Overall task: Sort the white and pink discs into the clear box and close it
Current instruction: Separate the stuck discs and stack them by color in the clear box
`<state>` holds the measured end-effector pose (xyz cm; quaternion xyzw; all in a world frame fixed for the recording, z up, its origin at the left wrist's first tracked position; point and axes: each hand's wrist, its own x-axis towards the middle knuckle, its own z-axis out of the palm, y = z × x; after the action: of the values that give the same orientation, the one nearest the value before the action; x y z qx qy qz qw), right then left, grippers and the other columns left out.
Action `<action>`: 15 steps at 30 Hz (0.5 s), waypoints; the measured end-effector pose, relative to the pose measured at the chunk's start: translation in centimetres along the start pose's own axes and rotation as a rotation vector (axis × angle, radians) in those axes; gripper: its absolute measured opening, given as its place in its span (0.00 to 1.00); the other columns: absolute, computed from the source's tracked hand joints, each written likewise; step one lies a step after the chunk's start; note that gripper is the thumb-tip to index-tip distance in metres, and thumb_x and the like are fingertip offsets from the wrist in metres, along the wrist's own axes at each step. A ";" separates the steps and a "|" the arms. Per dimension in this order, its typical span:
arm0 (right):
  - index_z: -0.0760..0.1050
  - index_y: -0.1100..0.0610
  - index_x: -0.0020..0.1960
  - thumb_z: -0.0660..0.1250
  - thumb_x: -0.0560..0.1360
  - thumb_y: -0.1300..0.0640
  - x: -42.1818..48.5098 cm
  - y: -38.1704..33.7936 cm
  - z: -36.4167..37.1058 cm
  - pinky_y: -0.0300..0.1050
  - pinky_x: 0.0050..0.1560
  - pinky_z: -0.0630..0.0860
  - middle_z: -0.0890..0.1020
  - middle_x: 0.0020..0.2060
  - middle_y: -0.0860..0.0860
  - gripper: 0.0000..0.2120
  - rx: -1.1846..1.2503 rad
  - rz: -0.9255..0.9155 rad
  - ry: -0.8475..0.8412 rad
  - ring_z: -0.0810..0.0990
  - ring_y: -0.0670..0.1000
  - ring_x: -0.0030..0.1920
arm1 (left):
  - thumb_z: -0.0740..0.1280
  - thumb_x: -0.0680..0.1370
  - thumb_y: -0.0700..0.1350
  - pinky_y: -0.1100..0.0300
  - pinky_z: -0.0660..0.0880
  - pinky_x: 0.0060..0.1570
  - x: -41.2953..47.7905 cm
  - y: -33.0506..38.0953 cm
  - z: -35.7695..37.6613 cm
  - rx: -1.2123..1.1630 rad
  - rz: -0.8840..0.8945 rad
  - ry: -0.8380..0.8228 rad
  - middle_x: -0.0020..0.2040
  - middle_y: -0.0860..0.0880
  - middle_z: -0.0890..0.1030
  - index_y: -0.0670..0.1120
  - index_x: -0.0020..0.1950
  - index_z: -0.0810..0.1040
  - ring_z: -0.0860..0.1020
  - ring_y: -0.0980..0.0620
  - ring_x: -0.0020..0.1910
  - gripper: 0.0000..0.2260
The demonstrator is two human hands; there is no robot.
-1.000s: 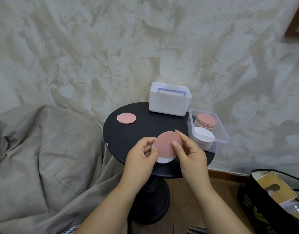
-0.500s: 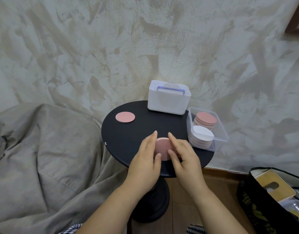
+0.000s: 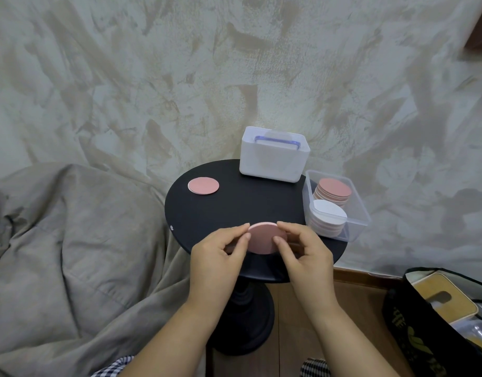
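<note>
The left hand (image 3: 218, 257) and right hand (image 3: 306, 254) pinch a pink disc (image 3: 263, 238) by its edges, fingers (image 3: 235, 230) curled. Next, probably: carry it right onto the pink stack (image 3: 333, 189) in the box (image 3: 356, 227).

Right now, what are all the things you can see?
table: one, black, middle.
white tub: one, white, back of table.
clear box: one, see-through, table's right edge.
pink stack: one, pink, clear box's far end.
white stack: one, white, clear box's near end.
loose pink disc: one, pink, table's left side.
held pink disc: one, pink, pinched between both hands.
cloth: one, grey, left.
bag: one, black, bottom right.
left hand: one, pinching disc's left edge.
right hand: one, pinching disc's right edge.
</note>
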<state>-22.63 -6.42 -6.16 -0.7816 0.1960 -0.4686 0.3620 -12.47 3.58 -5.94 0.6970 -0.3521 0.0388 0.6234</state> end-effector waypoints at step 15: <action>0.77 0.49 0.55 0.65 0.72 0.65 0.0 0.4 -0.1 0.31 0.49 0.74 0.79 0.48 0.43 0.16 -0.009 -0.117 0.007 0.78 0.40 0.50 | 0.71 0.72 0.37 0.75 0.71 0.45 -0.2 -0.8 0.3 0.012 0.027 0.037 0.44 0.60 0.81 0.49 0.48 0.83 0.79 0.65 0.46 0.09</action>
<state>-22.69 -6.71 -6.47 -0.7920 0.1532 -0.4907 0.3295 -12.28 3.42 -6.79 0.6951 -0.3500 0.0622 0.6249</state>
